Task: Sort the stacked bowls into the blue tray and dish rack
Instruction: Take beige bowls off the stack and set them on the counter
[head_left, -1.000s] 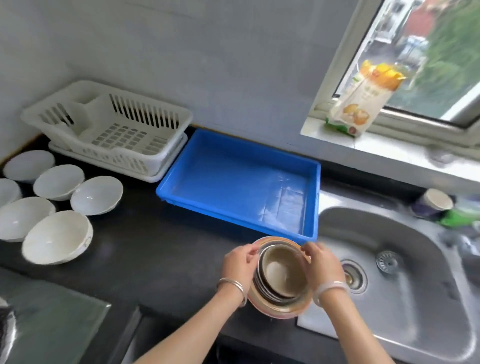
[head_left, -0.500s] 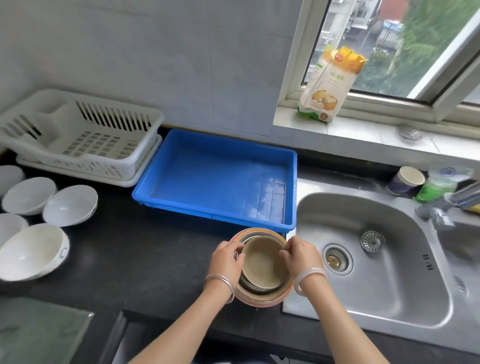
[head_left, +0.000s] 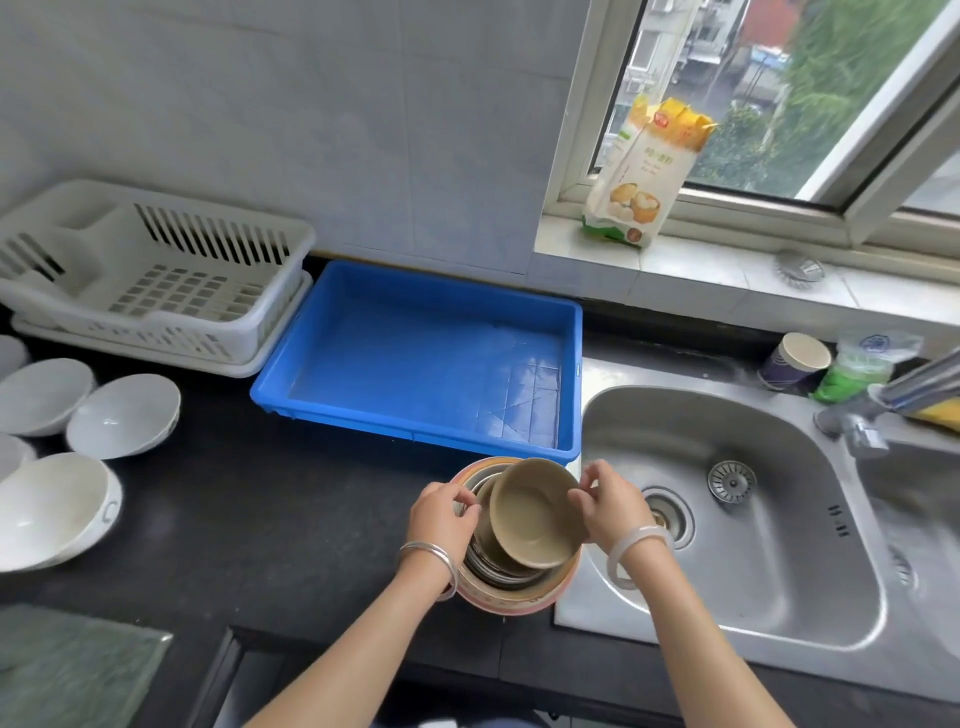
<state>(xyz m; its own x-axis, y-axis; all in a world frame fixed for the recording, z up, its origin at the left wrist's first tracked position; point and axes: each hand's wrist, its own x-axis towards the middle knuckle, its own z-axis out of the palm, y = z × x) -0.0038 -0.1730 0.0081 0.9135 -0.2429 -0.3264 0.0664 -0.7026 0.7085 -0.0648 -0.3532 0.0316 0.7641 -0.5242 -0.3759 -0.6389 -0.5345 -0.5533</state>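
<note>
Tan bowl (head_left: 532, 514) tilted in nested stack (head_left: 514, 592), right hand (head_left: 608, 506) pinching rim

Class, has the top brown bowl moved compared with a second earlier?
Yes: the brown bowl has tilted up out of the stack, towards the blue tray.

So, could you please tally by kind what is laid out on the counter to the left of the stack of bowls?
White bowls: 5 (some cut off at the frame's edge)
Blue tray: 1
Dish rack: 1
Total: 7
</note>
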